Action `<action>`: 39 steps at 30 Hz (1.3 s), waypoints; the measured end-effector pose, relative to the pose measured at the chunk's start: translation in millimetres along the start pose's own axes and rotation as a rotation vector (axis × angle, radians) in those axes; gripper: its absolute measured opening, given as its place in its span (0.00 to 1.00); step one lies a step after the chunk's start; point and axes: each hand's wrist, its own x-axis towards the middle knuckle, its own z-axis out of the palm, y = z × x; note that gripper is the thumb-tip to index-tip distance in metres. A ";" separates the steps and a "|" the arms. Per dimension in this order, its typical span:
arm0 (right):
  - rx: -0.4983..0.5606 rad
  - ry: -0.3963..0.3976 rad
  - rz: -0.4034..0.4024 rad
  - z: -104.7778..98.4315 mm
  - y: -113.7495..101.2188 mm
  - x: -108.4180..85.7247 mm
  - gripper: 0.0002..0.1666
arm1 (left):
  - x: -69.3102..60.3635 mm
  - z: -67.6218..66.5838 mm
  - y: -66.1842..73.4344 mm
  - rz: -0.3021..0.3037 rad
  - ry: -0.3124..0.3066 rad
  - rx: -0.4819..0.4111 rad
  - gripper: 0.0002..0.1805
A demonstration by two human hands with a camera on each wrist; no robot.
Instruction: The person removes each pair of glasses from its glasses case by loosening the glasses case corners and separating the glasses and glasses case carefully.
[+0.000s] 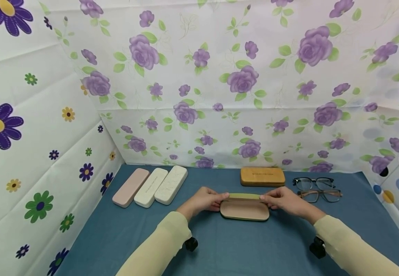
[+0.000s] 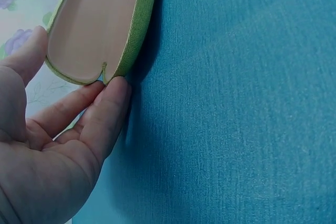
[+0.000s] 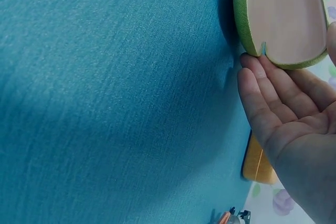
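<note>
A green glasses case [image 1: 244, 211] with a beige lining lies open on the blue cloth, its lid raised at the back. At its left end, the left hand [image 1: 204, 200] holds it, thumb on the lid's edge. The right hand [image 1: 286, 201] holds the other end in the same way. In the left wrist view, fingertips of the left hand [image 2: 63, 124] touch the case [image 2: 89, 24] beside the notch at its hinge. The right wrist view has the right hand's [image 3: 294, 108] fingers against the end of the case [image 3: 286, 19]; its thumb is mostly cut off.
Behind the case lies an orange-yellow case [image 1: 262, 176]. Two pairs of glasses, one dark-framed [image 1: 313, 183] and one brownish [image 1: 320, 195], lie at the right. A pink case [image 1: 131, 188] and two whitish cases [image 1: 151, 188], [image 1: 171, 185] lie side by side at the left. Patterned cloth [image 1: 216, 92] hangs behind.
</note>
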 end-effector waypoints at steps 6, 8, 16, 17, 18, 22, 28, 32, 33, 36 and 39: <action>-0.021 0.019 0.009 1.8 2.9 0.7 0.28 | -2.1 0.3 -0.4 -0.001 -0.011 -0.007 0.34; -0.033 0.023 0.005 1.6 3.5 0.6 0.27 | -2.5 0.4 -0.1 0.001 -0.014 -0.004 0.34; -0.036 0.009 -0.018 2.2 3.0 0.1 0.25 | -5.0 -0.4 -1.1 0.009 -0.023 -0.005 0.30; -0.036 0.006 -0.019 2.1 3.1 0.1 0.25 | -5.2 -0.5 -1.2 0.009 -0.025 -0.008 0.30; -0.037 0.005 -0.018 2.0 3.1 0.0 0.25 | -5.2 -0.5 -1.0 0.010 -0.025 -0.009 0.29; -0.038 0.006 -0.016 1.2 2.8 -0.5 0.25 | -5.9 -0.2 0.8 0.017 -0.025 -0.005 0.30; -0.037 0.000 -0.020 1.6 3.1 -1.3 0.24 | -8.0 -0.1 0.1 0.019 -0.027 -0.002 0.29; -0.052 0.006 -0.021 1.9 4.0 -2.6 0.25 | -8.0 -0.4 -1.1 0.022 -0.029 0.000 0.29; -0.057 0.011 -0.022 1.9 4.2 -2.9 0.25 | -7.8 -0.5 -1.3 0.023 -0.029 0.000 0.29; -0.069 0.024 -0.025 1.4 4.3 -3.7 0.27 | -8.0 -1.1 -1.1 0.028 -0.033 0.006 0.28; -0.073 0.029 -0.031 1.0 4.0 -4.2 0.27 | -8.7 -2.0 -0.7 0.034 -0.043 -0.001 0.27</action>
